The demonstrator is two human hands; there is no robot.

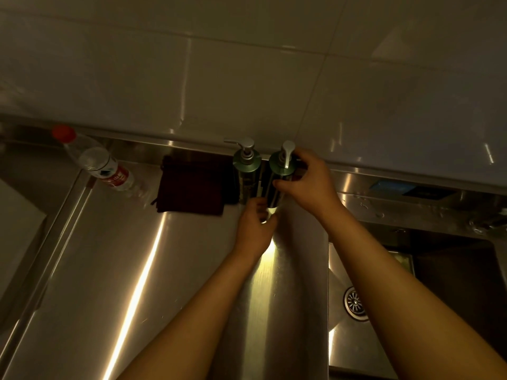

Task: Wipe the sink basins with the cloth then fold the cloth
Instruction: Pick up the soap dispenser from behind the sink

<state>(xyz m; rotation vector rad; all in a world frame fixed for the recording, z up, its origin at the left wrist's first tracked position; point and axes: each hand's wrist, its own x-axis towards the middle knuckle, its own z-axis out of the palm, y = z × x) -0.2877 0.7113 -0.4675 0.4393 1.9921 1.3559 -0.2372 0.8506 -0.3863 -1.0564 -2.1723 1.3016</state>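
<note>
A dark folded cloth (193,186) lies on the steel counter against the back wall, left of two pump bottles. My right hand (307,182) grips the right pump bottle (279,174) around its body. My left hand (256,229) is at the base of that same bottle, fingers curled on its lower end. The left pump bottle (246,171) stands untouched between the cloth and my hands. The sink basin (356,270) with its round drain (355,304) sits at the lower right, partly hidden by my right forearm.
A clear plastic water bottle (101,163) with a red cap stands at the back left of the steel counter (109,256). A tiled wall rises behind. A faucet part (485,224) shows at the far right edge.
</note>
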